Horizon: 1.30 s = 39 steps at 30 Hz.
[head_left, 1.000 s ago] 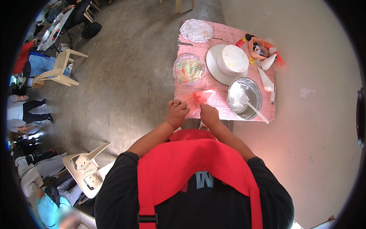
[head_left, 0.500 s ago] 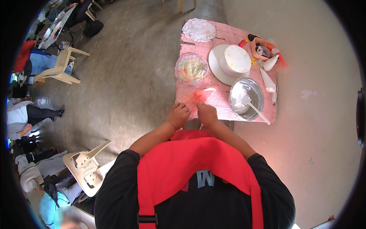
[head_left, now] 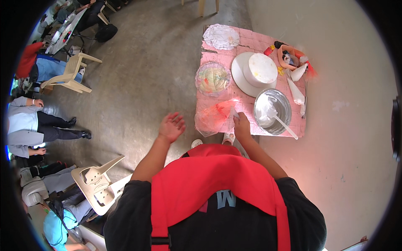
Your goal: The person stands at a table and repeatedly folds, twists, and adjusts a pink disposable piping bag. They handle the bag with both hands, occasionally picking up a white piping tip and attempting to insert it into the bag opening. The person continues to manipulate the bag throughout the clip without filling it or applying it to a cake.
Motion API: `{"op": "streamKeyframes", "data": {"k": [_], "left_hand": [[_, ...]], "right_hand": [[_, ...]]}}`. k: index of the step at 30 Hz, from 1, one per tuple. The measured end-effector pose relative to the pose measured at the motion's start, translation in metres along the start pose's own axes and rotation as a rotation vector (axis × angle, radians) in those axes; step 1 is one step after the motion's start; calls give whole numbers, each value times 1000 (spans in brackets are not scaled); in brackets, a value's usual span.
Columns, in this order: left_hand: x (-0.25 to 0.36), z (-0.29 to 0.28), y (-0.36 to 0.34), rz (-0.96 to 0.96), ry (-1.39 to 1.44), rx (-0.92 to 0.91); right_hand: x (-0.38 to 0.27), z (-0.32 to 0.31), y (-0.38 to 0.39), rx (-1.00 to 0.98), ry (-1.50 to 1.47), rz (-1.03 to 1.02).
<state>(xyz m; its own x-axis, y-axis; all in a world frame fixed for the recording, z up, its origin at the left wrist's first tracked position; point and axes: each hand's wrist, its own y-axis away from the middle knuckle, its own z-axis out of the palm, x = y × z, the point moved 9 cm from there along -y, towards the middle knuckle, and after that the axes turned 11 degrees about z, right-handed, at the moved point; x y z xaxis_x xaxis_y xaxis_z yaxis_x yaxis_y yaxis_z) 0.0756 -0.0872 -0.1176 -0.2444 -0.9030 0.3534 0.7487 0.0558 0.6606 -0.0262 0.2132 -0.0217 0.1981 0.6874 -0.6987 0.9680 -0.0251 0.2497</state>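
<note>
My left hand (head_left: 171,126) is in the air left of the pink table (head_left: 247,35), its fingers apart and nothing in it. At the table's near edge my right hand (head_left: 242,124) pinches the end of a thin clear plastic bag (head_left: 215,116) tinted orange-red, which lies spread over the near left corner. Right beside that hand stands a metal bowl (head_left: 289,104) of white cream with a white spatula (head_left: 286,126) leaning out. Beyond it, a round white-frosted cake (head_left: 262,69) sits on a white turntable (head_left: 238,73).
A plate with a ruffled cover (head_left: 213,80) and a white frilled cloth-like round (head_left: 222,37) lie along the table's left side. Filled piping bags (head_left: 295,90) and an orange basket (head_left: 287,62) line the right, near the wall (head_left: 343,125). Plastic chairs (head_left: 73,73) and people are at left.
My left hand has let go of the plastic bag and moved left, opening. My right hand has shifted slightly right and nearer, and the bag is more spread. A person at left has stepped closer.
</note>
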Motion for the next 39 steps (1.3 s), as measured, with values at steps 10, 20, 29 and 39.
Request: {"op": "streamKeyframes", "data": {"k": [10, 20, 29, 39], "left_hand": [[138, -268, 142, 345, 112, 1006], [147, -213, 217, 406, 25, 1195], [99, -192, 191, 155, 146, 821], [11, -79, 183, 125, 314, 2]], "right_hand": [[31, -4, 2, 105, -127, 168], [-53, -25, 50, 11, 69, -301], [-169, 64, 65, -378, 229, -898], [-196, 239, 228, -1609, 619, -792]]}}
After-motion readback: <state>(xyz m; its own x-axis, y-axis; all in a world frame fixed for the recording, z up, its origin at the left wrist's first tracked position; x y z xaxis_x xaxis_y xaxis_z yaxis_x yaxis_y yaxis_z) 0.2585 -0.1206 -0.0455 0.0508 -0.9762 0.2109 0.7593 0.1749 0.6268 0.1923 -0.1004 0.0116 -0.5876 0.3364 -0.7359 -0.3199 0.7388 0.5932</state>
